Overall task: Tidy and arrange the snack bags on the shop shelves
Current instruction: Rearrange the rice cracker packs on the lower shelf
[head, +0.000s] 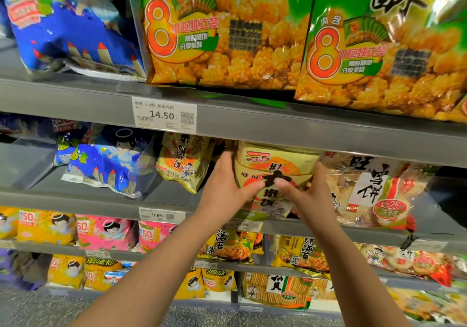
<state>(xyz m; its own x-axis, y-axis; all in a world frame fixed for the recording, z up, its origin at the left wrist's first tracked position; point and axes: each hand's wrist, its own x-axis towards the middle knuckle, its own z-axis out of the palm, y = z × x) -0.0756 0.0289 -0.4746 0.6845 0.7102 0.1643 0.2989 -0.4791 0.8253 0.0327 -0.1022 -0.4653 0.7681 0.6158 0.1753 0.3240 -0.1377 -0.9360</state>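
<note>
Shelves: four grey tiers in view, with the second shelf [177, 195] at hand height.
Green bags: two, side by side at the front edge of the top shelf, one left [214, 36] and one right [379, 48].
Blue bags: one on the top shelf at its left end [63, 23] and one lying tilted on the second shelf [108, 165]; the packs behind that one are too blurred to count.
White cracker bag [374, 190]: one, at the right end of the second shelf, touching the held bag.
Beige cracker bag [278, 165]: one, upright at the front edge of the second shelf, mid-width, its top under the rail above.
Small yellow bag [182, 165]: one, just left of it.
Left hand [222, 177]: its grip wraps the beige bag's left side, thumb across the front.
Right hand [310, 190]: its grip clasps the right side, with the thumb likewise on the front.
Price tags: three on the rails, 14.50 [164, 115], 9.99 [161, 215], and 10.90 [243, 223] partly behind the left wrist.
</note>
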